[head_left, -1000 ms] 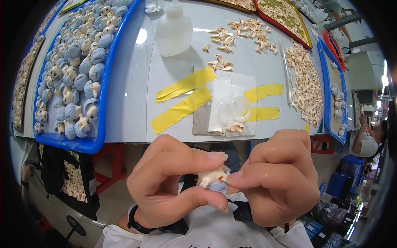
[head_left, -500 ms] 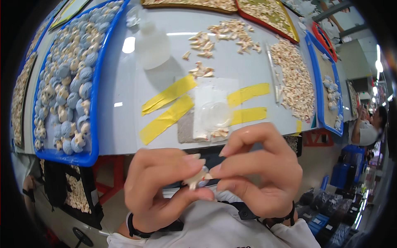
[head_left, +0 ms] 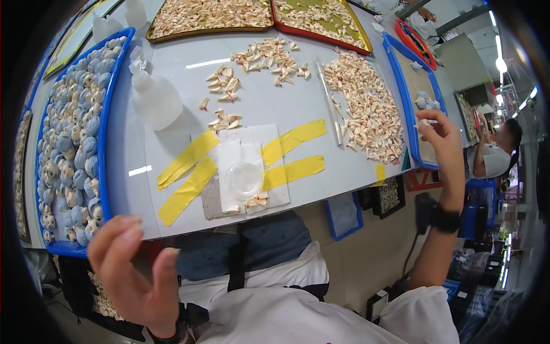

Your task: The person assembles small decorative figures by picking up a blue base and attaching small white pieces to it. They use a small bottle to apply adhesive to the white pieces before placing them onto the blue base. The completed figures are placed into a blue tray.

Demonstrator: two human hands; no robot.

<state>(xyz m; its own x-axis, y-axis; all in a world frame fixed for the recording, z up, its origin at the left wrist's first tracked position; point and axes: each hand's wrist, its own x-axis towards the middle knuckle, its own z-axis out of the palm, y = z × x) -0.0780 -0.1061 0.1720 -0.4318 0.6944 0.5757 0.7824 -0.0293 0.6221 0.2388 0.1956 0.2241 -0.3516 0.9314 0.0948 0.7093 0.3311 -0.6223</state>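
My left hand (head_left: 134, 281) is raised at the lower left, off the table's front edge. Its fingers are apart and nothing is in them. My right hand (head_left: 440, 137) reaches out over the right blue tray (head_left: 401, 86), thumb and fingers pinched on a small pale figure (head_left: 423, 122), mostly hidden by the fingertips. Just beyond it in that tray lie a few small blue-and-cream figures (head_left: 427, 101). A large blue tray (head_left: 103, 143) on the left holds many more such figures. Between my hands, a clear round dish (head_left: 245, 180) sits on a white pad flanked by yellow tape strips (head_left: 295, 173).
Small cream pieces with reddish tips lie in a big heap (head_left: 369, 106) and in smaller clusters (head_left: 269, 57). A translucent bottle (head_left: 154, 100) stands left of centre. Two shallow trays (head_left: 209, 37) of pieces line the back. Another person (head_left: 492, 149) sits at the far right.
My hands have parted from in front of my body. The left one dropped leftward and opened. My right hand swung right to the blue tray, and the view shifted.
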